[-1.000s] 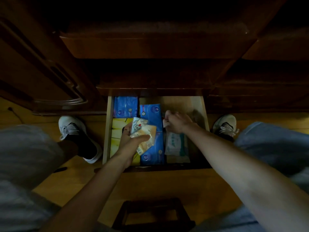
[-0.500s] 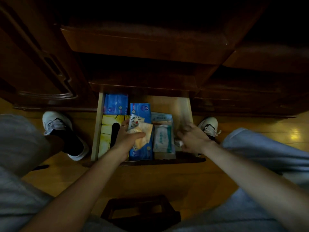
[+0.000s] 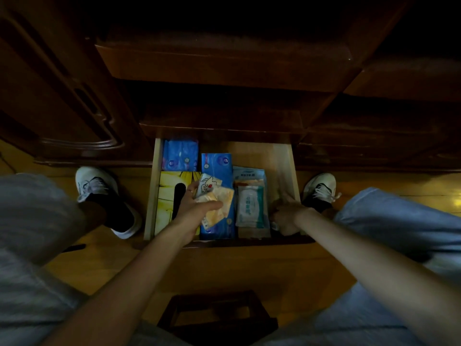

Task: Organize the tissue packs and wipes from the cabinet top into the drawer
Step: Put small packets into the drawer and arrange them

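The open wooden drawer (image 3: pixel 287 161) holds a yellow tissue box (image 3: pixel 166 196) at the left, a blue pack (image 3: pixel 180 156) behind it, and a long blue pack (image 3: pixel 217 163) in the middle. White wipes packs (image 3: pixel 249 208) lie stacked right of that. Over the middle, my left hand (image 3: pixel 193 208) grips small packs, a white one with a cartoon print (image 3: pixel 208 184) and a yellow one (image 3: pixel 220 201). My right hand (image 3: pixel 287 216) is down in the drawer's front right corner, fingers curled round a small pale item that is mostly hidden.
The dark wooden cabinet (image 3: pixel 224 71) rises above the drawer. My white shoes (image 3: pixel 97 183) stand on either side of it on the wooden floor, knees at both frame edges. A dark stool (image 3: pixel 217 318) sits below between my arms.
My right hand moved from the drawer's middle back to its front right corner, uncovering the wipes packs. The left hand kept holding its small packs over the blue pack.
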A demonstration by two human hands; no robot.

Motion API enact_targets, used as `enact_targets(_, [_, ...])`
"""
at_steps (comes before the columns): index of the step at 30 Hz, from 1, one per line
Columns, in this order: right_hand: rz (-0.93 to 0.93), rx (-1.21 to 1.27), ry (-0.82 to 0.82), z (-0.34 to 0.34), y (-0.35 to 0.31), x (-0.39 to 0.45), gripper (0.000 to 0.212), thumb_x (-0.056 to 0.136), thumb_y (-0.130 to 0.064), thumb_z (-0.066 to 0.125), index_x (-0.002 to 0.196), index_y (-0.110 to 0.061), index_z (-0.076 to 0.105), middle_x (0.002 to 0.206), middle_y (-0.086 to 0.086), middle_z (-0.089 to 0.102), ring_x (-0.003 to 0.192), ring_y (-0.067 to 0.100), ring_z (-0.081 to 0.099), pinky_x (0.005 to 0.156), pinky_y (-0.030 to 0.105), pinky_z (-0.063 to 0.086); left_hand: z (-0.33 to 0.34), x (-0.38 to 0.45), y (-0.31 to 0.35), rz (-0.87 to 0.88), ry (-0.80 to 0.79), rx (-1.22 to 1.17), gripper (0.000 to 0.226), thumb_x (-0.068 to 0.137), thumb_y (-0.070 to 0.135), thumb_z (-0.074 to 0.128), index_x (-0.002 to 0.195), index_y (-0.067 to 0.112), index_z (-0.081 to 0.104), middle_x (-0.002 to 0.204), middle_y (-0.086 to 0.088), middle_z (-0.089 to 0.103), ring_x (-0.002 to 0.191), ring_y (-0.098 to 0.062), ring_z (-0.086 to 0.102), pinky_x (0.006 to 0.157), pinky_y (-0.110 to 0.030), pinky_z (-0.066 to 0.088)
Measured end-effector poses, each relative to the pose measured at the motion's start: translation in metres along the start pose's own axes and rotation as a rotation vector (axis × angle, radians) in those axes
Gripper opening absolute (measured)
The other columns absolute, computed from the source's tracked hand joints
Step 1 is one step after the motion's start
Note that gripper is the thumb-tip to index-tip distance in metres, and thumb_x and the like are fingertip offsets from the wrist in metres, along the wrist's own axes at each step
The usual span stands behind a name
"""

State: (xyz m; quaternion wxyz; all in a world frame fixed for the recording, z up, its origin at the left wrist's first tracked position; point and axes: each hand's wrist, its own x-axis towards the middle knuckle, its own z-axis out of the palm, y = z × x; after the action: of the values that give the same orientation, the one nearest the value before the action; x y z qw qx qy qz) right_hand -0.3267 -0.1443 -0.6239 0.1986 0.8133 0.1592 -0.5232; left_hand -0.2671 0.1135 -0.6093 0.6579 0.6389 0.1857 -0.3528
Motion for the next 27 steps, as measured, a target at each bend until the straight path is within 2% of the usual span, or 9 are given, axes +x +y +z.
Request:
enact_targets(6, [0.023, 0.448, -0.261, -0.024, 0.002, -0.013, 0.027, 0.104, -0.031, 0.04, 0.105, -0.012, 0.06, 0.122, 0.015, 0.056, 0.117, 0.029, 0.051, 0.105, 0.045, 0.032, 0.006, 0.003, 0.0, -0.006, -0.024, 0.007, 0.093, 0.074, -0.002, 0.083, 0.148, 0.032, 0.039, 0.13, -0.001, 0.065, 0.107, -0.022, 0.069, 0.083, -0.042, 0.061])
enact_targets(8, [0.056, 0.611, -0.31, -0.028, 0.007, -0.021, 0.045, 0.108, -0.037, 0.036, 0.136, -0.006, 0.053, 0.146, 0.02, 0.046, 0.133, 0.032, 0.045, 0.103, 0.04, 0.032, 0.01, 0.003, 0.0, -0.005, -0.027, -0.002, 0.091, 0.072, -0.002, 0.084, 0.146, 0.032, 0.042, 0.129, -0.001, 0.066, 0.103, -0.019, 0.07, 0.069, -0.033, 0.062])
enact_targets(9, [0.066, 0.685, -0.326, -0.03, 0.008, -0.025, 0.056, 0.11, -0.037, 0.034, 0.154, -0.003, 0.032, 0.161, 0.02, 0.029, 0.147, 0.033, 0.03, 0.11, 0.04, 0.03, 0.012, 0.004, 0.0, -0.002, -0.027, -0.002, 0.09, 0.072, -0.002, 0.084, 0.144, 0.032, 0.043, 0.128, -0.001, 0.067, 0.102, -0.018, 0.07, 0.065, -0.031, 0.061])
enact_targets(11, [0.031, 0.821, -0.351, -0.03, 0.008, -0.03, 0.067, 0.11, -0.037, 0.034, 0.16, -0.002, 0.006, 0.169, 0.016, 0.006, 0.156, 0.03, 0.008, 0.119, 0.036, 0.02, 0.016, 0.003, 0.0, 0.003, -0.034, 0.008, 0.089, 0.071, -0.001, 0.085, 0.144, 0.031, 0.044, 0.128, -0.001, 0.066, 0.104, -0.019, 0.07, 0.066, -0.031, 0.06])
enact_targets(13, [-0.033, 0.954, -0.358, -0.024, 0.006, -0.026, 0.073, 0.107, -0.049, 0.036, 0.163, -0.011, 0.007, 0.171, 0.008, 0.001, 0.157, 0.026, 0.003, 0.122, 0.037, 0.016, 0.018, 0.003, 0.0, 0.009, -0.041, 0.02, 0.087, 0.071, -0.002, 0.084, 0.141, 0.032, 0.046, 0.127, 0.0, 0.066, 0.104, -0.019, 0.069, 0.065, -0.031, 0.059])
enact_targets(19, [-0.131, 1.092, -0.103, -0.014, 0.01, -0.016, 0.055, 0.095, -0.028, 0.07, 0.144, -0.022, 0.045, 0.148, 0.004, 0.048, 0.128, 0.02, 0.053, 0.102, 0.036, 0.051, 0.017, 0.0, -0.001, 0.019, -0.048, 0.057, 0.082, 0.073, -0.002, 0.083, 0.136, 0.036, 0.045, 0.117, 0.007, 0.067, 0.096, -0.013, 0.069, 0.061, -0.03, 0.06])
enact_targets(22, [-0.068, 0.805, 0.184, -0.013, 0.022, -0.015, 0.074, 0.086, -0.017, 0.078, 0.15, -0.022, 0.04, 0.146, 0.005, 0.053, 0.13, 0.026, 0.053, 0.106, 0.046, 0.049, 0.014, 0.001, -0.002, 0.025, -0.045, 0.06, 0.084, 0.074, -0.002, 0.082, 0.14, 0.034, 0.044, 0.122, 0.004, 0.067, 0.098, -0.015, 0.069, 0.063, -0.03, 0.059])
enact_targets(24, [0.008, 0.411, 0.401, -0.006, 0.024, -0.008, 0.076, 0.088, -0.018, 0.075, 0.154, -0.022, 0.036, 0.152, 0.006, 0.048, 0.141, 0.03, 0.041, 0.117, 0.045, 0.032, 0.013, 0.0, -0.002, 0.025, -0.044, 0.062, 0.086, 0.074, -0.001, 0.082, 0.141, 0.035, 0.043, 0.123, 0.003, 0.067, 0.097, -0.015, 0.07, 0.063, -0.03, 0.059])
enact_targets(27, [0.066, 0.105, 0.468, 0.007, 0.014, 0.003, 0.092, 0.089, -0.03, 0.072, 0.161, -0.011, 0.016, 0.156, 0.01, 0.044, 0.148, 0.033, 0.032, 0.125, 0.05, 0.007, 0.01, 0.0, -0.002, 0.017, -0.035, 0.048, 0.09, 0.074, -0.002, 0.082, 0.145, 0.034, 0.041, 0.126, 0.001, 0.066, 0.096, -0.016, 0.071, 0.06, -0.028, 0.059])
